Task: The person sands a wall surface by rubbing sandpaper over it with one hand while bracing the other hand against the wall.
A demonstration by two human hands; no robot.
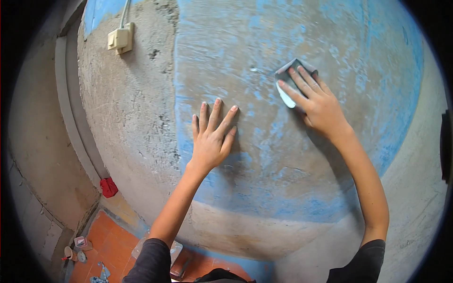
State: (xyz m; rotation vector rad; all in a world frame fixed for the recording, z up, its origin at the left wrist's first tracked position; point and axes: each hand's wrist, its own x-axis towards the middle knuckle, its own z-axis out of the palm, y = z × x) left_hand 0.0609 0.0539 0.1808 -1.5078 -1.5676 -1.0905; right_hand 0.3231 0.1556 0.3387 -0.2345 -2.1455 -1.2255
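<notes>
My left hand (211, 140) lies against the wall with its fingers spread and nothing in it. Up and to the right, my right hand (321, 104) presses a folded grey sheet (296, 80), which looks like sandpaper, flat on the wall. The sheet's upper edges stick out past my fingertips, and a pale part shows below it. Around both hands the wall (264, 174) has worn, patchy blue paint over grey-brown plaster. A small white spot (254, 70) shows on the wall left of the sheet.
A cream switch box (118, 39) with a cable is on the rough plaster at upper left. Red cloth (108, 187) hangs or lies low at left. Small containers (71, 253) and a rag (101, 275) sit on the orange tile floor (111, 240). Pale plaster forms the right side.
</notes>
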